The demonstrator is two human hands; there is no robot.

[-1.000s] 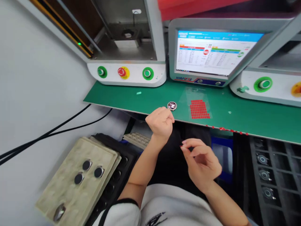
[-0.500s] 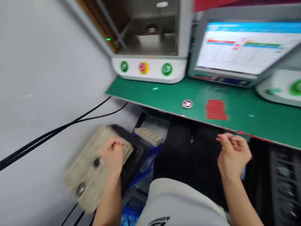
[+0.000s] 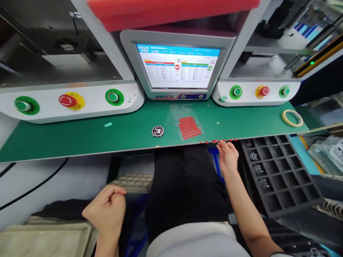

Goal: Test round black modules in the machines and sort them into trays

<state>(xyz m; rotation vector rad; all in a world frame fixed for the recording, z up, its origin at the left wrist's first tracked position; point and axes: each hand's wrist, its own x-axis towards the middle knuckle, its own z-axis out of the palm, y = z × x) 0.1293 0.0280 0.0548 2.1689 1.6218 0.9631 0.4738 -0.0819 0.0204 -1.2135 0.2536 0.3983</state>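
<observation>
My right hand (image 3: 228, 156) is at the front edge of the green bench (image 3: 128, 134), with thumb and forefinger pinched on a small red sticker (image 3: 215, 141). More red dots line that edge. A clear sheet of small red stickers (image 3: 189, 127) lies on the bench just left of this hand. Further left is a round watch (image 3: 158, 131) without a strap, its face lit. My left hand (image 3: 107, 208) is closed in a fist below the bench, near a stack of beige moulded trays (image 3: 135, 181). Whatever the fist holds, if anything, is hidden.
A monitor (image 3: 178, 67) stands between two machines with green buttons and red stop knobs (image 3: 67, 100). A tape roll (image 3: 292, 118) lies on the right. Below it is a black compartment tray (image 3: 280, 175) with several watch bodies. More beige trays (image 3: 45, 239) sit lower left.
My view has swung right, bringing the right machine and black tray into sight. My left hand, still a fist, has left the beige trays with round parts. My right fingertips now meet the bench edge.
</observation>
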